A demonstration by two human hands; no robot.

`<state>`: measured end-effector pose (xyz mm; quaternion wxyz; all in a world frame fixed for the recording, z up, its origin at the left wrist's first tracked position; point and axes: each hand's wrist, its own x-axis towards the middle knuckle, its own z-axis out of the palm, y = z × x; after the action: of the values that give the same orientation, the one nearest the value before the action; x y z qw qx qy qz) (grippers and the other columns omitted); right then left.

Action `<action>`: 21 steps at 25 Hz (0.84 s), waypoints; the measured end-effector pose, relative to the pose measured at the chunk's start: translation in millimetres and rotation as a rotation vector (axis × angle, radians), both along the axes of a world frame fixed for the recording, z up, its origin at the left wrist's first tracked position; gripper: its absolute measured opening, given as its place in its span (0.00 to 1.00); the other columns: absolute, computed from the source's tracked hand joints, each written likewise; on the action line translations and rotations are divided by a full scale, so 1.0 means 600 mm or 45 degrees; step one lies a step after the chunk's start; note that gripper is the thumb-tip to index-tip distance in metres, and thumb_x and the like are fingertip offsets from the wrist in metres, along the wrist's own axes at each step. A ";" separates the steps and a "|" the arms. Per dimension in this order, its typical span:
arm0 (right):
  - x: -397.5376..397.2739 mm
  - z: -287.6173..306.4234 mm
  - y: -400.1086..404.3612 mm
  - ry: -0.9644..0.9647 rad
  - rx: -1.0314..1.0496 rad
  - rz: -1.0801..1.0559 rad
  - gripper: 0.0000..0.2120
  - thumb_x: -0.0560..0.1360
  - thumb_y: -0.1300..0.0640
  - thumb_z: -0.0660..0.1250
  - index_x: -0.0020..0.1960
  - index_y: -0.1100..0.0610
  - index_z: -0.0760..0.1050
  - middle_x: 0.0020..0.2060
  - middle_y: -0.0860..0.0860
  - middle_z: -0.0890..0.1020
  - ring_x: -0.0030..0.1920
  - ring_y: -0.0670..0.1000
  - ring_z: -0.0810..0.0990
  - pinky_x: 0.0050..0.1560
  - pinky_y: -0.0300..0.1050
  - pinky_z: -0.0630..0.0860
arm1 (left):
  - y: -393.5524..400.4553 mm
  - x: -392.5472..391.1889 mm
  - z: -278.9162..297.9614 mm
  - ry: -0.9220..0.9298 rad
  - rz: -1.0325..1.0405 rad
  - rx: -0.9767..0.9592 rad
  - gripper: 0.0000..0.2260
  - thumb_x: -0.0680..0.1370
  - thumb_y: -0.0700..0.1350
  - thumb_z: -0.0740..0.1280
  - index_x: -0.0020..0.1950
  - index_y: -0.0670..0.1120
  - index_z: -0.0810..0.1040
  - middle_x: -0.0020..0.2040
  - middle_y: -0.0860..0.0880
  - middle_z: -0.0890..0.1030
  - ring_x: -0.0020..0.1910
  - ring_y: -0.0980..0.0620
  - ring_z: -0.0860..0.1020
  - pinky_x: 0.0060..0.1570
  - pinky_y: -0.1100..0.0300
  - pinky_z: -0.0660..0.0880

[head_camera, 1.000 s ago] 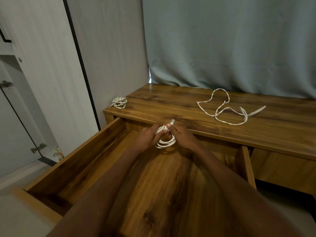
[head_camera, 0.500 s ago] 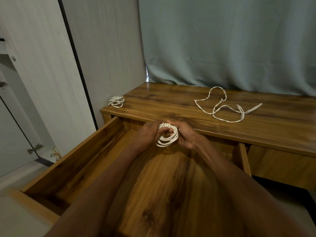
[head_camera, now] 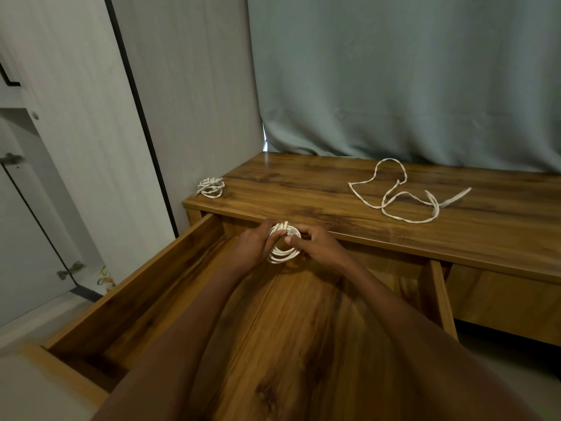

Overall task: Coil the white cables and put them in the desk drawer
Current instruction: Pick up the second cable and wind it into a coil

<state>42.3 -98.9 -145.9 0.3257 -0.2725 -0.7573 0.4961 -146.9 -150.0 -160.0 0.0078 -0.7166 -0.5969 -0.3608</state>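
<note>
A coiled white cable is held between both hands, just above the back of the open wooden drawer. My left hand grips its left side and my right hand pinches its right side near the top. Another coiled white cable lies on the desk's far left corner. A loose, uncoiled white cable sprawls on the desk top to the right.
A grey-green curtain hangs behind the desk. Pale cabinet panels stand to the left, close to the drawer's left wall. A closed drawer front sits to the right of the open one.
The cable's free end that stuck up above my fingers is now wound into the coil. Both hands have stayed at the drawer's back, shifting their fingers around the coil.
</note>
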 end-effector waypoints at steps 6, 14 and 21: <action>0.004 0.008 0.008 0.105 -0.404 -0.009 0.16 0.80 0.62 0.61 0.64 0.53 0.80 0.54 0.57 0.85 0.49 0.51 0.80 0.43 0.44 0.77 | -0.001 -0.010 0.000 -0.018 0.076 -0.013 0.17 0.83 0.56 0.59 0.66 0.49 0.72 0.52 0.46 0.84 0.48 0.44 0.83 0.45 0.50 0.78; -0.019 -0.017 0.007 0.075 -0.102 -0.175 0.15 0.81 0.58 0.66 0.67 0.53 0.78 0.48 0.52 0.87 0.40 0.43 0.81 0.36 0.40 0.75 | -0.004 -0.017 0.002 -0.005 -0.034 -0.038 0.15 0.81 0.55 0.63 0.66 0.54 0.70 0.55 0.50 0.83 0.51 0.49 0.82 0.47 0.51 0.79; -0.072 0.009 0.021 0.048 -0.215 -0.182 0.13 0.81 0.56 0.67 0.65 0.55 0.79 0.46 0.55 0.86 0.35 0.45 0.82 0.41 0.44 0.82 | -0.007 -0.055 0.030 -0.159 0.061 0.055 0.15 0.79 0.51 0.68 0.64 0.49 0.79 0.56 0.51 0.84 0.54 0.55 0.81 0.51 0.64 0.74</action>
<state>-1.1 -86.3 -140.6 0.3502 -0.3429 -0.6852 0.5387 -180.1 -154.0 -141.9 -0.0052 -0.6779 -0.6053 -0.4172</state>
